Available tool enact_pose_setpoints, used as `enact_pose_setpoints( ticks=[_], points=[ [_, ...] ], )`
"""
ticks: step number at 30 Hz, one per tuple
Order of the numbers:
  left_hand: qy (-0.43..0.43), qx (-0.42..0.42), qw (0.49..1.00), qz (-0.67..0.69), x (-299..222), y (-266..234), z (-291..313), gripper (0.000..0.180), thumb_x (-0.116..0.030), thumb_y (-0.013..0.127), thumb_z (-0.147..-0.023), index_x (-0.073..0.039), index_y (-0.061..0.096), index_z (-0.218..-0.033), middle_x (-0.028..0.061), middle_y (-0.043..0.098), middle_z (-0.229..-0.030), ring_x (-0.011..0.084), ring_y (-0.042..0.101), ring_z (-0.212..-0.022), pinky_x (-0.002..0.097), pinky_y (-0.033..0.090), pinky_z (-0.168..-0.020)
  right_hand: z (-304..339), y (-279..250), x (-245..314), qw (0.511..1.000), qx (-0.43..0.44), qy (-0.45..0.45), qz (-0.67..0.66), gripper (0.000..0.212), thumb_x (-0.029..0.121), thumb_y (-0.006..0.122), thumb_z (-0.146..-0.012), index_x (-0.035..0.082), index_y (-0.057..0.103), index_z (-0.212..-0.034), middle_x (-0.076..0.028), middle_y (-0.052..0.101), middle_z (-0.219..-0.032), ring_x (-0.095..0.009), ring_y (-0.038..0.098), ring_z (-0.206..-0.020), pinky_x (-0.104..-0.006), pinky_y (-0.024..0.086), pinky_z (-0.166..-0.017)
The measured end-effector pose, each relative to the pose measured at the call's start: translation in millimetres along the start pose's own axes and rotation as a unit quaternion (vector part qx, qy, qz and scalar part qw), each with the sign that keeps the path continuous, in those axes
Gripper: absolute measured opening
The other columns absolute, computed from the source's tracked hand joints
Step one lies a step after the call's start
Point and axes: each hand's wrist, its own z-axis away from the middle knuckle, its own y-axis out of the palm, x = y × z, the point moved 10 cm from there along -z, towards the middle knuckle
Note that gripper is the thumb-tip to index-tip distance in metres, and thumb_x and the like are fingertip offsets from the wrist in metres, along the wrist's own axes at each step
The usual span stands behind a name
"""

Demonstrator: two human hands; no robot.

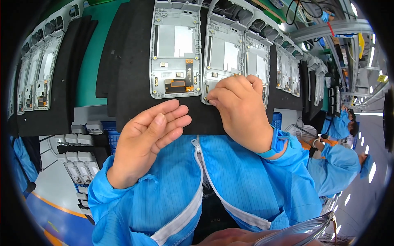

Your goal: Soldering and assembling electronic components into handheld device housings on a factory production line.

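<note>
My right hand [244,108] is over the lower end of the middle grey plastic housing [217,45], with thumb and fingertips pinched at its lower left corner. Whatever lies in that pinch is too small to make out. My left hand [147,133] has its fingers stretched out, palm turned inward, with nothing in it. It is just below the left grey housing [166,41], not touching it. That housing carries a white rectangular sheet and a black-and-orange flex cable [189,76]. A third grey housing [256,51] stands to the right, partly covered by my right hand.
The housings lie on a black mat [135,69] over a green work surface [91,74]. More housings [46,74] lie at the far left, and others [287,71] at the right. Racked grey parts [80,166] stand lower left. Co-workers in blue [334,168] are at the right.
</note>
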Motion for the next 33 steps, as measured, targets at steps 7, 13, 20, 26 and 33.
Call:
enact_pose_setpoints(
  ticks=[7,13,20,26,33],
  points=[
    [0.002,0.003,1.000,-0.005,-0.7,1.0,-1.9,0.039,-0.020,0.042,-0.089,0.003,0.037,-0.120,0.0172,0.046,-0.117,0.0222,0.049,-0.106,0.0277,0.042,-0.087,-1.9,-4.2,17.4,0.996,-0.026,-0.042,0.070,0.014,0.000,0.057,-0.064,0.008,0.057,-0.075,-0.002,0.052,-0.077,-0.018,0.049,-0.074,-0.0323,0.030,-0.074],
    [0.008,0.004,1.000,-0.003,-0.7,-0.9,-1.6,0.039,-0.020,0.042,-0.089,0.003,0.038,-0.120,0.0171,0.046,-0.116,0.0221,0.049,-0.106,0.0277,0.042,-0.087,1.8,-3.0,10.2,0.998,-0.027,-0.013,0.047,0.014,0.001,0.058,-0.064,0.007,0.058,-0.076,-0.001,0.051,-0.075,-0.018,0.049,-0.073,-0.0320,0.031,-0.074],
    [0.013,-0.007,1.000,0.007,-2.2,-0.8,-1.8,0.038,-0.019,0.039,-0.090,0.003,0.035,-0.121,0.0177,0.046,-0.117,0.0212,0.050,-0.105,0.0262,0.044,-0.085,24.5,1.2,18.5,0.995,-0.066,-0.013,0.077,0.029,0.005,0.059,-0.064,0.004,0.057,-0.093,-0.004,0.052,-0.090,-0.017,0.050,-0.087,-0.0366,0.029,-0.082],
    [0.025,0.043,0.988,0.144,-0.8,13.6,-3.1,0.040,-0.021,0.030,-0.092,0.006,0.031,-0.122,0.0199,0.038,-0.123,0.0239,0.041,-0.114,0.0312,0.037,-0.094,19.5,-20.3,21.3,0.997,-0.070,-0.001,-0.009,0.037,0.006,0.062,-0.065,0.005,0.057,-0.102,-0.006,0.053,-0.095,-0.021,0.048,-0.086,-0.0338,0.031,-0.077],
    [-0.006,0.095,0.975,0.203,12.0,30.4,-0.5,0.052,-0.035,0.027,-0.092,0.005,0.028,-0.125,0.0147,0.044,-0.115,0.0185,0.046,-0.101,0.0332,0.034,-0.094,8.4,-15.3,56.4,0.987,-0.092,-0.092,-0.097,0.027,0.007,0.062,-0.063,0.011,0.060,-0.090,0.004,0.054,-0.081,-0.013,0.048,-0.075,-0.0312,0.028,-0.071]
  ],
)
